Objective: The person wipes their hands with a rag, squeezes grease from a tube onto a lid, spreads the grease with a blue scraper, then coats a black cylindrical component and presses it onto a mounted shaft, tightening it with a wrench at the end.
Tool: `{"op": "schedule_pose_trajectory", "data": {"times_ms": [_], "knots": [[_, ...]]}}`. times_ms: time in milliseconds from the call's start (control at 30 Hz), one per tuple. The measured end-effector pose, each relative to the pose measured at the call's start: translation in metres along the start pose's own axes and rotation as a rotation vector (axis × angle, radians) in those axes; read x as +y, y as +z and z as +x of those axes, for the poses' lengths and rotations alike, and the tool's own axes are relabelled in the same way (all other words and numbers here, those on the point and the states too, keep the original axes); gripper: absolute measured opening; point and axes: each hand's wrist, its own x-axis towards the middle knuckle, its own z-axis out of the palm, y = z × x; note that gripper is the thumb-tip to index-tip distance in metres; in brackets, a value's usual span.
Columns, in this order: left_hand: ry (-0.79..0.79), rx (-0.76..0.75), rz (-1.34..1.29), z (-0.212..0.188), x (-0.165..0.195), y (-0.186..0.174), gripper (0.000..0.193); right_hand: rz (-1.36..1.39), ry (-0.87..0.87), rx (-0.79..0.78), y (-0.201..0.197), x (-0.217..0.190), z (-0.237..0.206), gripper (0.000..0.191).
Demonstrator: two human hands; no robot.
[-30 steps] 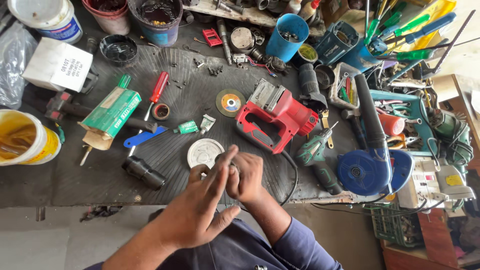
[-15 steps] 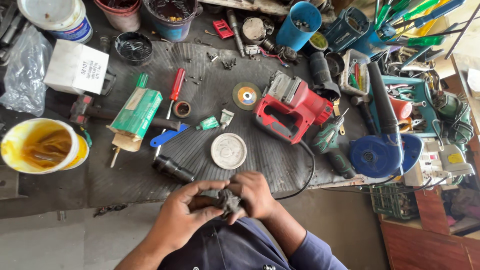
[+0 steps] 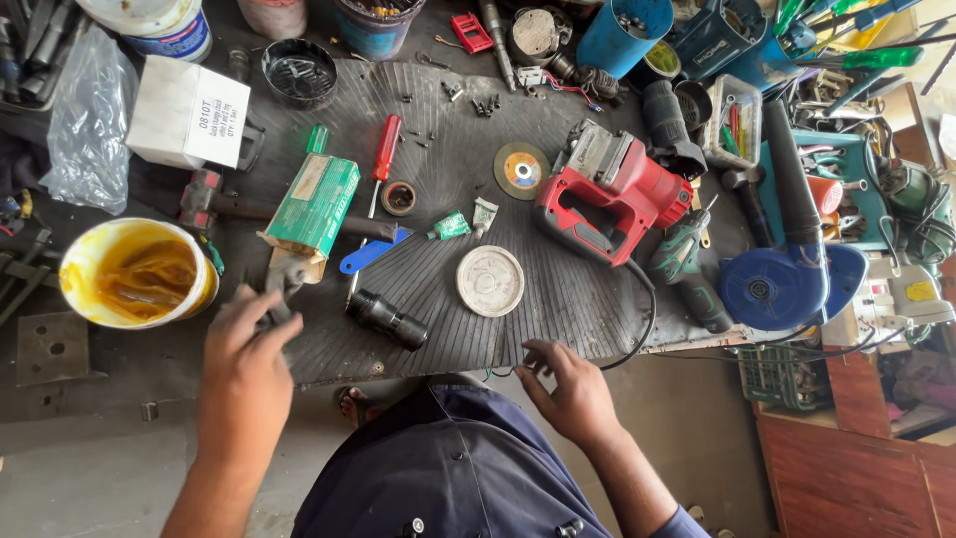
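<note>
My left hand reaches out over the left front of the black ribbed mat. Its fingertips pinch a small grey metal part, blurred, just below the green box and right of the yellow grease tub. Lower down, my right hand rests at the mat's front edge with fingers spread and nothing in it, close to a black cable. A black cylinder and a white round lid lie between the two hands.
A red power tool, a red-handled screwdriver, a grinding disc and a blue blower lie on the bench. A white carton, plastic bag and tubs stand at the back left; tools crowd the right.
The hands were together in front of me holding the small part. They have separated: the left moved left with the part, the right dropped to the mat's front edge.
</note>
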Motion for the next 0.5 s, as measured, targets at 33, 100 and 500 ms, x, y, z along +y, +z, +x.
{"op": "schedule_pose_trajectory", "data": {"times_ms": [33, 100, 500], "knots": [[0.07, 0.025, 0.121, 0.006, 0.007, 0.0, 0.033, -0.009, 0.013, -0.002, -0.003, -0.001, 0.002, 0.034], [0.064, 0.051, -0.011, 0.008, 0.032, 0.005, 0.034, -0.036, -0.025, 0.032, -0.008, 0.0, 0.012, 0.043], [0.014, -0.327, 0.42, 0.085, 0.1, 0.112, 0.006, -0.025, -0.281, 0.043, -0.017, 0.054, 0.09, 0.118]]}}
